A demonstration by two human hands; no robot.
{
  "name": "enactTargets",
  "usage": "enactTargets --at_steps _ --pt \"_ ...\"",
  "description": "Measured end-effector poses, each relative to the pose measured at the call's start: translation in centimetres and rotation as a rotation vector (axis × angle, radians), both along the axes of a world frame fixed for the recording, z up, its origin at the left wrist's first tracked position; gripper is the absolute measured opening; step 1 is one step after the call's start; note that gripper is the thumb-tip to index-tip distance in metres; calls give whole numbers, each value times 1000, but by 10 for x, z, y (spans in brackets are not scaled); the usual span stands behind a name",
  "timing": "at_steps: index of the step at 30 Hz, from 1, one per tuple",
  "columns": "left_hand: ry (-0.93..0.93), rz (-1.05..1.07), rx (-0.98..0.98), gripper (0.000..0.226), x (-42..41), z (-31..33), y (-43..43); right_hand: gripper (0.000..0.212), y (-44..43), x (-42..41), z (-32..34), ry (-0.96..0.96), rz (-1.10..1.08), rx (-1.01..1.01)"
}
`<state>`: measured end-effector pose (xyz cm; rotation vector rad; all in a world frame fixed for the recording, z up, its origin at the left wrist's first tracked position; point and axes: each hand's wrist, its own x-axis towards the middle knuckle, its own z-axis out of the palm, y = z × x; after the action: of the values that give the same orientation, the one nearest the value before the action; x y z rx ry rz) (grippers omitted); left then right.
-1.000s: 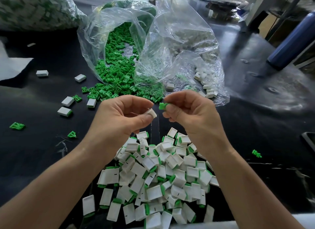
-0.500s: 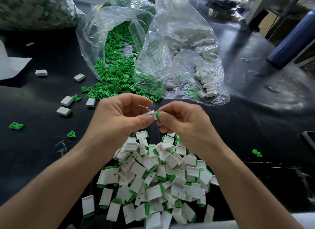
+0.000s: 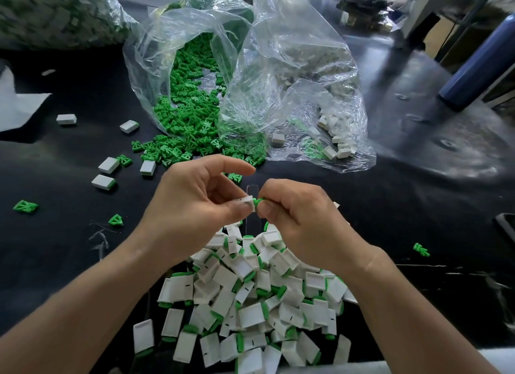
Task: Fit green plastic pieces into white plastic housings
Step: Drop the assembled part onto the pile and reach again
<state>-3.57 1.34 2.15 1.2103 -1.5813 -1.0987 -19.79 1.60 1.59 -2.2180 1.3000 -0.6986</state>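
Hands, two, bare, held together above a black table top (image 3: 390, 200).

Left hand (image 3: 195, 206): thumb and curled fingers pinch one white housing (image 3: 246, 202); the forefinger is stretched out above it.

Right hand (image 3: 301, 217): fingers curled, thumb and forefinger pinching one green piece (image 3: 258, 201). The piece touches the open end of the housing; how far in it sits cannot be told.

Nearer than the hands, between the forearms: heap of assembled units (image 3: 250, 304), white bodies each with a green edge showing, lying at all angles and stacked on one another.

Left of the left hand, flat on the table: stray green piece (image 3: 115, 220); a second stray green piece (image 3: 25, 206) lies further left, apart from the first.

Right of the right hand, well apart: lone green piece (image 3: 421, 249).

Left and a little beyond the left hand: three loose white housings (image 3: 108, 165) near one another, a green piece just beside one. Two more white housings (image 3: 129, 126) lie further off.

Beyond the hands: clear bag of green pieces (image 3: 145, 75), mouth open toward the hands, its contents spilling onto the table just past the left fingertips.

Touching it on the right: clear bag of white housings (image 3: 306, 67), a few green pieces among them near its mouth.

Far left: white sheet (image 3: 16, 108).

Far left corner: another filled bag (image 3: 55, 11), blurred.

Far right: dark blue cylinder (image 3: 479, 64), tilted.
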Motion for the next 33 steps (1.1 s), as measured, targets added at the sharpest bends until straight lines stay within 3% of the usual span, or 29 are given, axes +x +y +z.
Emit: enactTargets --at_steps 11,15,18,23,26,29,33 --pt "-135 -82 -50 53 -1 1 2 16 3 1 1 172 90 -45" --pt "141 -41 90 45 1 5 0 19 1 2 1 -34 11 -22" --pt "294 -36 165 47 0 7 -2 22 1 0 3 -217 -23 122" --pt "403 -52 169 43 -2 7 -1 52 -2 -1 6 -636 -38 586" --pt "447 -87 172 40 -3 6 1 56 0 7 7 -822 54 863" --pt "459 -109 170 38 -4 6 2 49 3 15 8 -928 79 976" --pt "444 -104 157 39 -4 5 2 47 4 17 6 -957 37 974"
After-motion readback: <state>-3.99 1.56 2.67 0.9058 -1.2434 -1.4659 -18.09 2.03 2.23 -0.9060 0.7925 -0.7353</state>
